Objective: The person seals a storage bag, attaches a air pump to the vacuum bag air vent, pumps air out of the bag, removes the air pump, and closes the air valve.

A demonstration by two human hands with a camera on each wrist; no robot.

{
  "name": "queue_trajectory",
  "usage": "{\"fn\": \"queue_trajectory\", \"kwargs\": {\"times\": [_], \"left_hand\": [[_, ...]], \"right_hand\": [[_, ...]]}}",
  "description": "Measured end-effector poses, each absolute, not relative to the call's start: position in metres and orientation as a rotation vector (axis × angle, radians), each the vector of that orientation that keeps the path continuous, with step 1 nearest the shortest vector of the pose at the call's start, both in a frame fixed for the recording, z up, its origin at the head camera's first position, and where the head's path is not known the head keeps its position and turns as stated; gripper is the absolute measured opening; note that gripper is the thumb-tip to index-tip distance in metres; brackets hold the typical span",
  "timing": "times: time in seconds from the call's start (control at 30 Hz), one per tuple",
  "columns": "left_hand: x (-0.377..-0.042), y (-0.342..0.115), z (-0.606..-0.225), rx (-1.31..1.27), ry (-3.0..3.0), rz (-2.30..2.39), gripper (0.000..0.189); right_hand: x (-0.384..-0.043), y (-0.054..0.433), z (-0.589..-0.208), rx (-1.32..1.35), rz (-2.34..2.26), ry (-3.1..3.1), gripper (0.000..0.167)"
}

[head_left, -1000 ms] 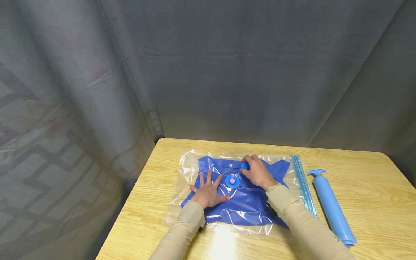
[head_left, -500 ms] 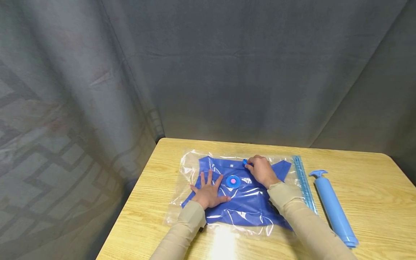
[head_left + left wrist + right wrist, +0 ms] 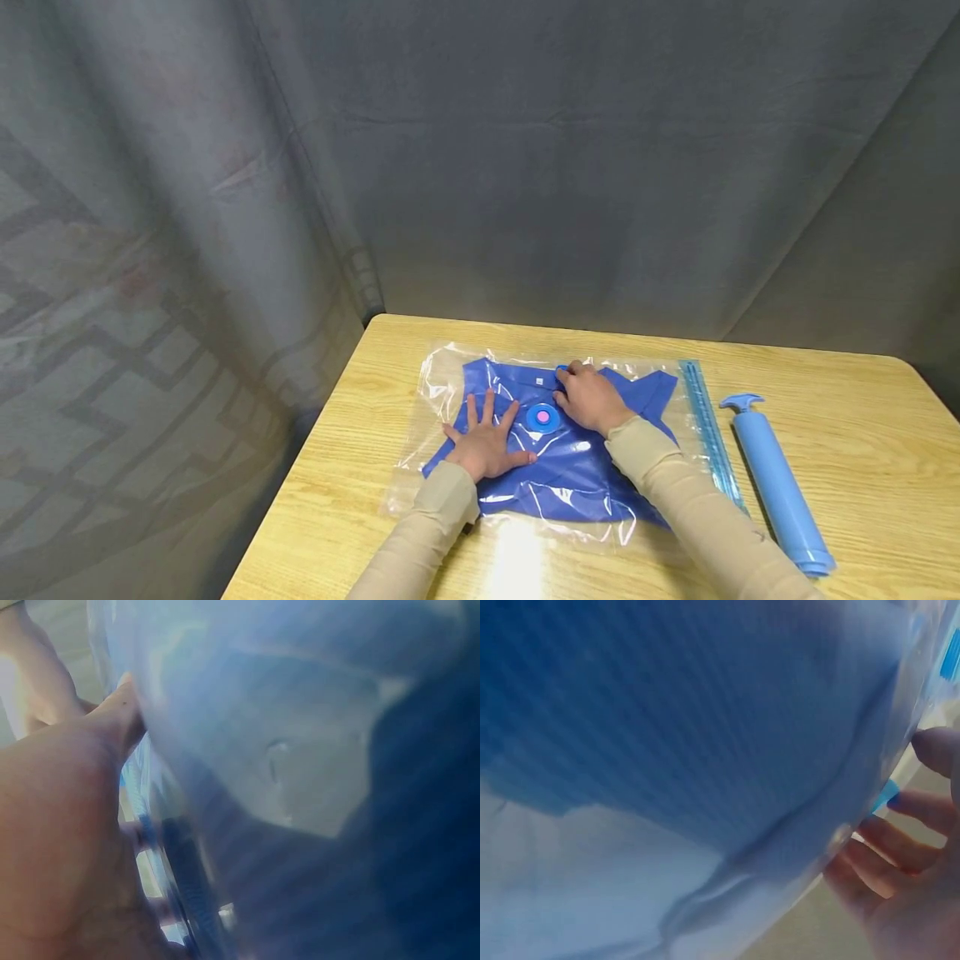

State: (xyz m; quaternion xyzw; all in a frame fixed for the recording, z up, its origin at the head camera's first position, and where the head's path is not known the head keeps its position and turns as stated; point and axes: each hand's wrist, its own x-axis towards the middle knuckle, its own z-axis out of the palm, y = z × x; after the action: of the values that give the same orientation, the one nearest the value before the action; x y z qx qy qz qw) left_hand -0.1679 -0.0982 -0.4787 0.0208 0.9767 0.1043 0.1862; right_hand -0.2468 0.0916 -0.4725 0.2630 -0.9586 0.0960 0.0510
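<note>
A clear vacuum storage bag (image 3: 442, 387) lies flat with dark blue cloth (image 3: 517, 375) inside. On its top sits a round blue valve (image 3: 542, 418) with a pink centre. My left hand (image 3: 480, 448) rests on the bag left of the valve, palm down with fingers spread. Up and right of the valve, my right hand (image 3: 592, 400) reaches over the bag. A blue valve cap (image 3: 561, 367) shows at its fingertips, mostly hidden behind them. In the right wrist view the cap (image 3: 886, 795) is by the index fingertip, with the thumb standing apart from it.
A light blue hand pump (image 3: 780, 483) with a T-shaped handle lies on the wooden table (image 3: 862, 433) to the right of the bag. The bag's blue zip strip (image 3: 708, 417) runs along its right side. Grey curtains (image 3: 562, 167) hang behind and to the left.
The blue cap has gone slightly away from me, toward the bag's far edge. My right thumb has parted from the cap. The left hand keeps its place on the bag.
</note>
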Motion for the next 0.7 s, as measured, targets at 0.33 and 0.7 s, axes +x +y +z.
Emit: {"fn": "queue_trajectory", "kwargs": {"times": [0.33,0.7], "left_hand": [[-0.169,-0.099,-0.477,0.048,2.749,0.296,0.093],[-0.168,-0.098,-0.48,0.058,2.758,0.303,0.094]], "right_hand": [[-0.241,0.085,-0.471,0.938,0.204,-3.067,0.058],[-0.262,0.091,-0.472,0.724,0.216,-3.207,0.066]]}}
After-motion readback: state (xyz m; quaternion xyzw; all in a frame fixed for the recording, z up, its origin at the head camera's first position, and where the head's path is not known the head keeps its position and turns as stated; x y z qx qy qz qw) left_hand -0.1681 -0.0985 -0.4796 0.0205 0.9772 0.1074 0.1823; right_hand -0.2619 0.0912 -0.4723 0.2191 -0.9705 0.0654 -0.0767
